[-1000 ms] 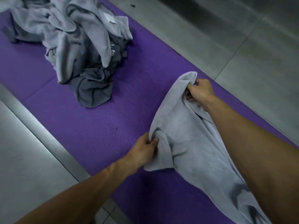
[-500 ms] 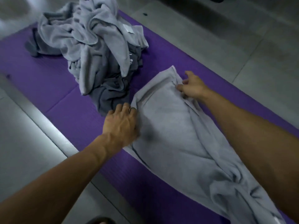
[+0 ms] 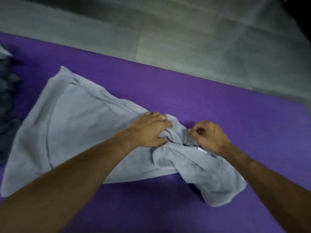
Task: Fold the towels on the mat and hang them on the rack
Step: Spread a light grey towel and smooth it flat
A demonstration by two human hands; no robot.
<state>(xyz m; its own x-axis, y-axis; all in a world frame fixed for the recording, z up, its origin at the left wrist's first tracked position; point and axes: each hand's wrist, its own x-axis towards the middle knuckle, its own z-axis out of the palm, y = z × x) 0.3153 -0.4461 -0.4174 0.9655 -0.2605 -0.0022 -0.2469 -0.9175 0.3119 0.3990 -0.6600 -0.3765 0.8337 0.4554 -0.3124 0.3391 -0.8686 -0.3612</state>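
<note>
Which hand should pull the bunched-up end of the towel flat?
Probably the right hand: it already pinches the bunched end of the towel. The left hand lies on the edge of the flat part, so it can hold that down.

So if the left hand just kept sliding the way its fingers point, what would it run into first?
Probably the bunched-up fold of the grey towel right at its fingertips, with the right hand just beyond it. The left hand already rests on the towel, so depth hardly matters.
</note>
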